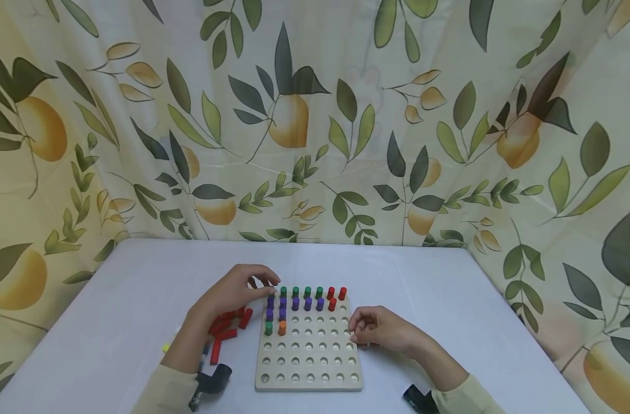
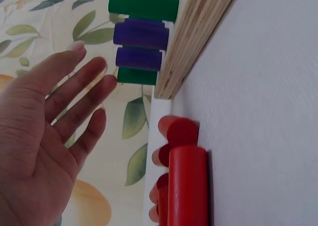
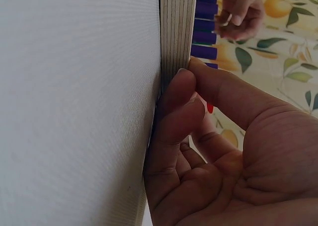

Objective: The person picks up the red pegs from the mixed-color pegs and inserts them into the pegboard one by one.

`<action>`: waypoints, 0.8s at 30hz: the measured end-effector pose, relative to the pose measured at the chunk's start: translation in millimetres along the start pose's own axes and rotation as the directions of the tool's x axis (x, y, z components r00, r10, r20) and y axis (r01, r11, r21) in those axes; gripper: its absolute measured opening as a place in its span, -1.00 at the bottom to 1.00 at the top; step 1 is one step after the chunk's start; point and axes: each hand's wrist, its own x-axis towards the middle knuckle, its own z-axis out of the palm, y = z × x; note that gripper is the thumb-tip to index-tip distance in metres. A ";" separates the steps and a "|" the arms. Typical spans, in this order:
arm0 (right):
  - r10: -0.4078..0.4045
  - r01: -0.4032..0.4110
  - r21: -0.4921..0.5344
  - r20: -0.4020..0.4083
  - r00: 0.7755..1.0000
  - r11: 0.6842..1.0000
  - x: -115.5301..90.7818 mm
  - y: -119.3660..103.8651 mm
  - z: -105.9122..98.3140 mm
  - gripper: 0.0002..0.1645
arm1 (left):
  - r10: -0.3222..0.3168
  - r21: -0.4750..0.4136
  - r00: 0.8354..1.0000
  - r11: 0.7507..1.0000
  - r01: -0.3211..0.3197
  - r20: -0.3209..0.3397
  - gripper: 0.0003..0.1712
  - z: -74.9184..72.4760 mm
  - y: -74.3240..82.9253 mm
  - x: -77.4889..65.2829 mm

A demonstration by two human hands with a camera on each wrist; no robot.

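Wooden peg board flat on the white table; right hand at its right edge, left hand at its far left corner.

Board's far rows carry upright pegs; its three nearest rows of holes are unfilled. Right hand pinches the edge between thumb and curled fingers: judged a steadying hold, best kept light and low, lest the board tilt or skid. Left hand's fingers are loosely spread beside the far-left green peg, no peg visible between them; contact cannot be told. Advisable: handle one peg vertically, fingertips clear of the neighbouring purple pegs. Loose red pegs lie left of the board; raise the forearm over them.
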 end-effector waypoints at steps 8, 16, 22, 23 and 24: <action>0.000 -0.001 0.014 0.011 1.000 1.000 0.0 -1.7 0.8 -0.78 | -0.075 0.014 0.997 0.997 0.075 0.004 -0.76 -6.8 -4.5 -9.1; -0.014 0.014 0.006 0.009 1.000 1.000 0.3 -1.2 -0.5 -0.79 | -0.121 0.005 0.993 0.993 0.121 -0.011 -0.75 -16.3 -8.2 -16.6; -0.009 0.009 -0.006 0.007 1.000 1.000 1.2 0.0 -1.4 -0.78 | -0.105 0.028 0.994 0.994 0.104 0.008 -0.77 -21.8 -13.7 -23.1; -0.008 0.008 -0.006 0.008 1.000 1.000 0.9 0.4 -1.2 -0.78 | -0.107 0.030 0.994 0.994 0.107 0.013 -0.78 -22.3 -14.5 -24.1; -0.005 0.005 -0.006 0.006 1.000 1.000 0.7 0.7 -1.2 -0.79 | -0.107 0.031 0.994 0.994 0.107 0.019 -0.78 -23.0 -15.2 -24.9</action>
